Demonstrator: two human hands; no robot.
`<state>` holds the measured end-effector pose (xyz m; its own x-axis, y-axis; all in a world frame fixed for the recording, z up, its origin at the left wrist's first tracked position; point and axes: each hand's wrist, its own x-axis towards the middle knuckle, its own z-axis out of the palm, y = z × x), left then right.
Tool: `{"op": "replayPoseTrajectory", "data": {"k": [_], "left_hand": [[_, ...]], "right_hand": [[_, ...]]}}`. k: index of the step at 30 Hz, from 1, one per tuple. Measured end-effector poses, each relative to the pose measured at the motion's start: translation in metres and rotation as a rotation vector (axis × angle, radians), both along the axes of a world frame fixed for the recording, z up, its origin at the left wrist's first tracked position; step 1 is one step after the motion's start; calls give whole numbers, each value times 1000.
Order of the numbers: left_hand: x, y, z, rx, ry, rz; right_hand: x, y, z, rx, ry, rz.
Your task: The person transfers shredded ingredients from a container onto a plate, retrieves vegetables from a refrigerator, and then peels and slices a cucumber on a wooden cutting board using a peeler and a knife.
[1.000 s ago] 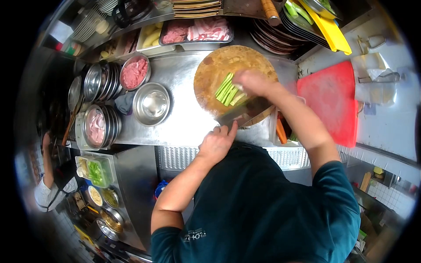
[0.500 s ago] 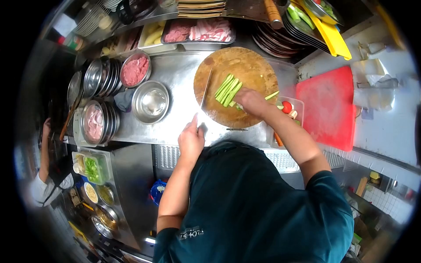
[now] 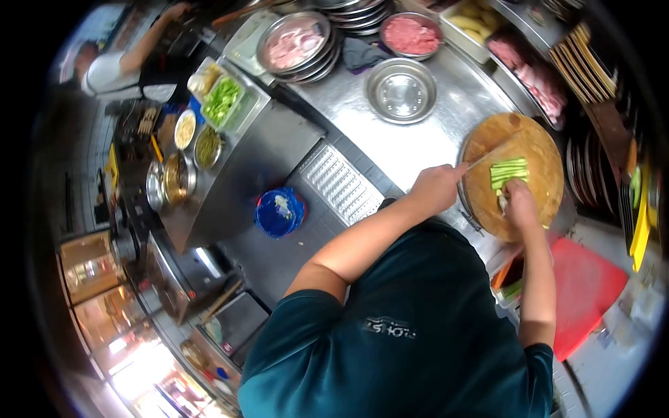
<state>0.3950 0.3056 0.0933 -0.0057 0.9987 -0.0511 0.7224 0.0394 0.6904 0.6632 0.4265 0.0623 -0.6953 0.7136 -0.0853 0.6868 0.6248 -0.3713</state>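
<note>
On the round wooden board [image 3: 543,202] lies a bundle of green vegetable strips [image 3: 509,172], side by side. My left hand [image 3: 436,189] is closed around the handle of a knife [image 3: 492,151], whose blade reaches over the board's left part, seen nearly edge-on. Just below the strips is my right hand [image 3: 520,203], its fingers drawn together at their lower edge. Small pale pieces show beside those fingers; what exactly they grip is too small to tell.
A steel bowl [image 3: 401,90] and a bowl of pink meat [image 3: 412,35] stand on the steel counter [image 3: 362,115]. A red board [image 3: 585,292] lies beyond my right forearm. A blue bin [image 3: 280,212] is on the floor. Another person [image 3: 115,70] is at the upper left.
The view has turned, so the board now appears farther right. My left hand first touched the knife near the board's lower edge, then moved left with it. My right hand stays by the strips.
</note>
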Motion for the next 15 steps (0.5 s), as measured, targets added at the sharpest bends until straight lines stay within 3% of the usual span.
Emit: {"op": "replayPoseTrajectory", "data": {"k": [9,12,15], "left_hand": [[-6,-2,7,1,-89,12],[-8,-2,8,-24,-88,23],[-6,0,9,-59,-103,10]], "right_hand": [[15,8,3,-154,108,-93],[35,19,21,-380,545,-572],[18,36,50,-685,1185,-817]]}}
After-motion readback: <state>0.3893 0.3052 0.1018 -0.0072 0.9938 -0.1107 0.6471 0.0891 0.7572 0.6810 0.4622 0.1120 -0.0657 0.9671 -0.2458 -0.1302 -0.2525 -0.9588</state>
